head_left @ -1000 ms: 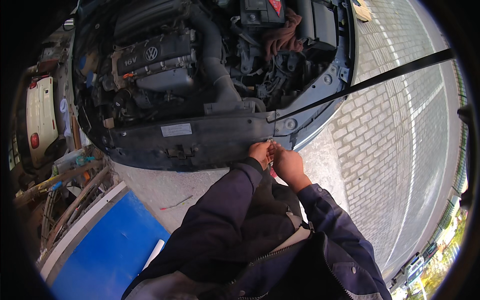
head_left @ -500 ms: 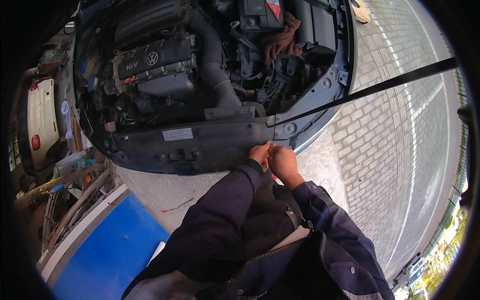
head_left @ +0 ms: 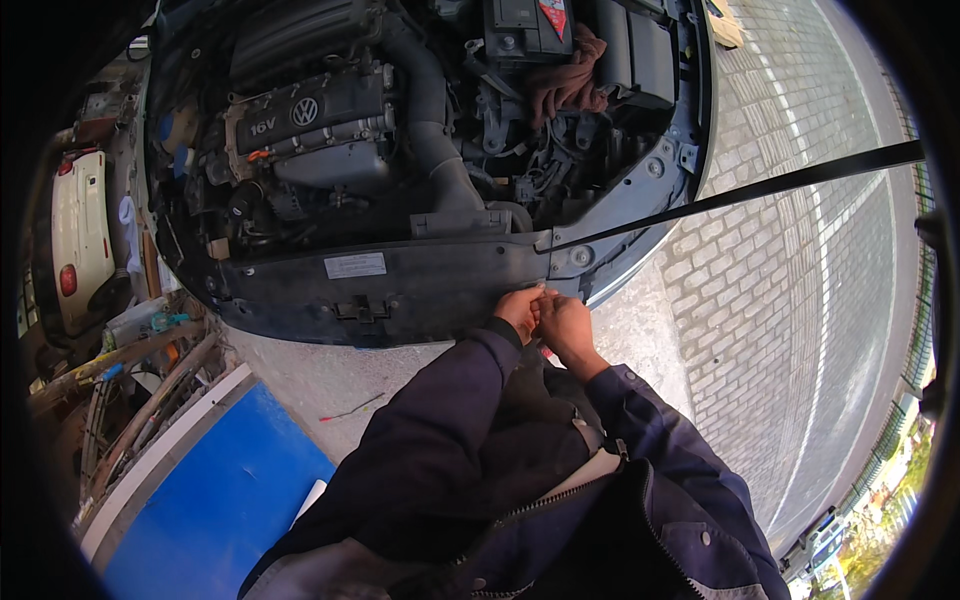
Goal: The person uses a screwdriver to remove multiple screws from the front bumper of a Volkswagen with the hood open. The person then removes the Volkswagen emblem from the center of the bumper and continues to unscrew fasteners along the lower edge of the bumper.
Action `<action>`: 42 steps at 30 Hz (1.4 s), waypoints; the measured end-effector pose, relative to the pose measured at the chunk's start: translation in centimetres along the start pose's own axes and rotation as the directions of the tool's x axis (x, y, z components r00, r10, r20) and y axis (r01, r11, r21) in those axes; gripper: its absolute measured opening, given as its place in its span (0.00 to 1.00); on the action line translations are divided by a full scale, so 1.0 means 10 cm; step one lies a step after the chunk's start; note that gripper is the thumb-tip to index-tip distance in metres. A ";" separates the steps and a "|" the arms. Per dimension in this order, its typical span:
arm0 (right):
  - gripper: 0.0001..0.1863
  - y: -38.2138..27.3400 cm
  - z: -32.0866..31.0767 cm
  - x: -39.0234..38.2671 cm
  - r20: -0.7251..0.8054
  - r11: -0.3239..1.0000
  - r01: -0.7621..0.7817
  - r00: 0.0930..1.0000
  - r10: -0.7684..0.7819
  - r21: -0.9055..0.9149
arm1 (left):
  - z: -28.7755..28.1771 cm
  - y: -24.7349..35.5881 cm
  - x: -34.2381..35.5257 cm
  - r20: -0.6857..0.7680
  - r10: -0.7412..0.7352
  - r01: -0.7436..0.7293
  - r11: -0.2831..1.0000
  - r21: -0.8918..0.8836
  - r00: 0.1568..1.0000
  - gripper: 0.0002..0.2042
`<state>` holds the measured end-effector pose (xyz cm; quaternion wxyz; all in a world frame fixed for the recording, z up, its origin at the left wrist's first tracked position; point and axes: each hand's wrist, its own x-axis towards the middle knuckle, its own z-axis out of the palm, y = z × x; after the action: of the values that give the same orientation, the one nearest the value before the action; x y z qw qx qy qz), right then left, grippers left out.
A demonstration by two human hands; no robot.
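Both hands are together at the front edge of an open car engine bay, near its right front corner. My left hand (head_left: 519,311) has its fingers pinched close to my right hand (head_left: 566,325), whose fingers are curled in. Something tiny may be between the fingertips, but it is too small to make out. Just beyond the fingers runs the black front panel (head_left: 440,280) with a white label (head_left: 355,265). A thin black prop rod (head_left: 740,195) slants up to the right from the panel's corner.
The engine (head_left: 310,115) fills the bay's left part; a black battery (head_left: 525,30) and a brown cloth (head_left: 568,80) lie at the right. A blue board (head_left: 225,490) is at lower left, below piled scrap (head_left: 150,400). Brick paving (head_left: 740,300) stretches along the right.
The hands stay at the same spot, with only slight movement of the fingers. The whole view has shifted a little.
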<state>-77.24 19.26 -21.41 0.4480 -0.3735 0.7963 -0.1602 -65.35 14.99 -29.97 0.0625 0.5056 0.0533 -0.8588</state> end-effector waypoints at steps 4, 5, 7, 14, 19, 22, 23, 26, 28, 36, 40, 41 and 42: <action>0.15 0.01 0.14 -0.01 -0.016 0.911 -0.218 0.971 0.238 0.349 | 0.06 0.05 -0.03 -0.038 -0.018 0.018 1.000 -0.021 0.999 0.14; 0.14 -0.01 0.14 -0.01 0.120 0.788 -0.349 0.934 0.336 0.507 | 0.06 0.07 -0.03 -0.049 -0.022 0.023 1.000 0.005 0.999 0.14; 0.13 -0.05 0.06 -0.05 0.322 0.534 -0.501 0.860 0.395 0.681 | 0.06 0.12 -0.03 -0.035 -0.033 0.036 0.997 0.072 0.999 0.13; 0.19 -0.21 -0.39 -0.18 0.166 1.000 -0.008 0.986 0.008 0.002 | 0.16 0.11 0.05 -0.071 -0.007 0.007 1.000 -0.003 0.997 0.12; 0.17 -0.23 -0.49 -0.28 0.228 0.694 0.446 0.893 -0.387 -0.565 | 0.18 0.11 0.06 -0.128 -0.014 0.015 1.000 0.011 0.992 0.10; 0.14 -0.21 -0.45 -0.19 0.339 0.559 0.504 0.862 -0.378 -0.658 | 0.18 0.10 0.06 -0.102 0.008 -0.013 0.999 -0.043 0.995 0.08; 0.13 -0.20 -0.44 -0.17 0.355 0.582 0.488 0.873 -0.335 -0.650 | 0.18 0.09 0.06 -0.099 0.020 -0.024 0.999 -0.036 0.995 0.08; 0.12 -0.17 -0.38 -0.11 0.354 0.676 0.438 0.896 -0.270 -0.593 | 0.19 0.08 0.04 -0.105 0.033 -0.039 0.998 -0.055 0.994 0.07; 0.16 -0.16 -0.34 -0.09 0.298 0.786 0.360 0.925 -0.234 -0.502 | 0.19 0.08 0.02 -0.150 0.034 -0.045 0.996 -0.073 0.988 0.07; 0.21 -0.09 -0.42 -0.15 0.566 0.533 -0.632 0.765 0.308 0.563 | 0.18 0.08 0.03 -0.137 -0.003 -0.009 0.996 -0.091 0.991 0.07; 0.20 -0.10 -0.50 -0.21 0.186 0.964 0.071 0.982 -0.024 -0.255 | 0.18 0.03 0.09 -0.156 0.057 -0.070 0.995 -0.077 0.986 0.07; 0.19 -0.10 -0.54 -0.23 0.187 0.912 0.198 0.973 -0.137 -0.361 | 0.18 0.02 0.10 -0.163 0.063 -0.077 0.994 -0.079 0.985 0.07; 0.18 -0.10 -0.59 -0.24 0.199 0.831 0.311 0.949 -0.245 -0.461 | 0.17 0.01 0.11 -0.169 0.067 -0.082 0.993 -0.082 0.983 0.07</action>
<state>-80.89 19.89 -16.13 0.3628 -0.5956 0.7166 0.0068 -67.31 14.56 -30.07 0.1124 0.5737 0.0772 -0.8077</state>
